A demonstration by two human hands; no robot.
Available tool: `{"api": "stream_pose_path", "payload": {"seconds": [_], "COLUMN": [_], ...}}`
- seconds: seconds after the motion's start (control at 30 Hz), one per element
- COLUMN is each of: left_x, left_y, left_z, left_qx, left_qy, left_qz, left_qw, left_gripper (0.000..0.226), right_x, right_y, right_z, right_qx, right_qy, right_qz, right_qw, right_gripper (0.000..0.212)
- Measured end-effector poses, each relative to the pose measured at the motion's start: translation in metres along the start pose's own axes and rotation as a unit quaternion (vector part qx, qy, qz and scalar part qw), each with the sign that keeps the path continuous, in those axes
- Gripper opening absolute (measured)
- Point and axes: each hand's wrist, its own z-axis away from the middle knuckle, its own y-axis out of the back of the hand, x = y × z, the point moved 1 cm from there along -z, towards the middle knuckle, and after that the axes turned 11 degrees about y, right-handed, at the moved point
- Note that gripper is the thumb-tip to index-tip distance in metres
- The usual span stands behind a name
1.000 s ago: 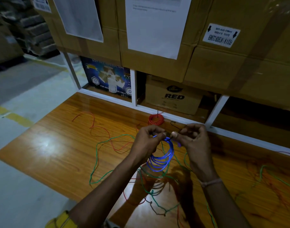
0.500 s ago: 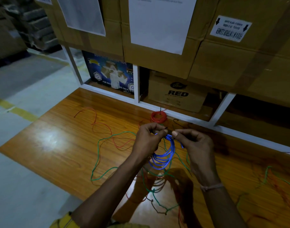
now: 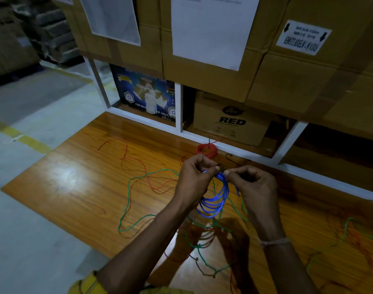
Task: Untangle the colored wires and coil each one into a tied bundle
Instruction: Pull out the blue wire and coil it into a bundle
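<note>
A coil of blue wire (image 3: 213, 203) hangs in the air above the wooden table (image 3: 75, 187). My left hand (image 3: 195, 177) pinches the top of the coil, and my right hand (image 3: 254, 183) pinches it from the other side, fingertips almost meeting. A short blue end dangles under my right hand. A coiled red wire bundle (image 3: 207, 150) lies at the table's far edge. Loose green wire (image 3: 129, 187), red wire (image 3: 136, 161) and brown wire lie tangled on the table below and left of my hands.
Cardboard boxes (image 3: 202, 71) fill a white-framed shelf (image 3: 139, 118) just behind the table. More tangled green and red wire (image 3: 350, 230) lies at the right. The table's left edge drops to a grey floor with a yellow line (image 3: 22, 139).
My hands stay pinched at the top of the blue coil with only small finger shifts. The view has tilted slightly, so everything sits a little lower.
</note>
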Motion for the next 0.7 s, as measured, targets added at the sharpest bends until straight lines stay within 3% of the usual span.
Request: {"api": "stream_pose_path", "payload": {"seconds": [0.3,0.7], "left_x": [-0.0016,0.0018], "left_y": [0.0009,0.0027], "left_z": [-0.0014,0.0036], "left_qx": [0.003,-0.003], "left_qy": [-0.011,-0.038], "left_qz": [-0.014,-0.047], "left_qw": [1.0,0.998], "left_gripper": [0.02,0.012], "right_x": [-0.0027,-0.0028], "right_y": [0.0,0.0002], "right_z": [-0.0005,0.001], "right_qx": [-0.001,0.0], "right_qy": [-0.022,-0.028], "right_qz": [-0.014,-0.006], "right_qw": [1.0,1.0], "right_gripper": [0.007,0.004]}}
